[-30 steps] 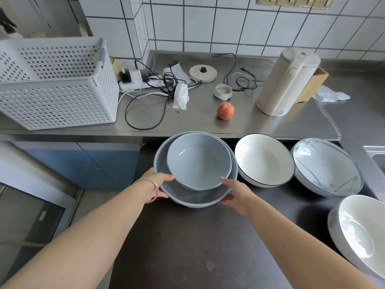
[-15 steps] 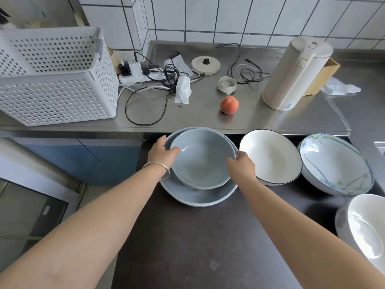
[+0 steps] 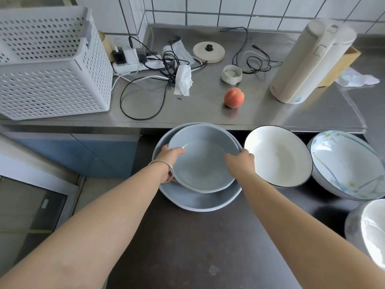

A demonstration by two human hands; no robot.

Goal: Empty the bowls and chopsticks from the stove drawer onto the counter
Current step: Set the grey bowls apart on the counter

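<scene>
A small grey bowl (image 3: pixel 203 161) sits tilted inside a larger grey bowl (image 3: pixel 198 200) on the dark stove top (image 3: pixel 198 247). My left hand (image 3: pixel 169 158) grips the small bowl's left rim, thumb inside. My right hand (image 3: pixel 241 160) grips its right rim. To the right stand a white bowl with a dark rim (image 3: pixel 278 156), a floral bowl (image 3: pixel 345 163) and a white bowl (image 3: pixel 373 230) at the frame edge. No chopsticks are in view.
The steel counter (image 3: pixel 208 113) behind holds a white perforated basket (image 3: pixel 48 65), a power strip with tangled cables (image 3: pixel 145 65), a tissue (image 3: pixel 183 80), a round lid (image 3: pixel 209 51), a peach (image 3: pixel 234 98) and a cream kettle (image 3: pixel 308 63).
Both hands moved from the larger bowl's lower edge up onto the small bowl's rim and now grip it. The small bowl has tilted within the larger one.
</scene>
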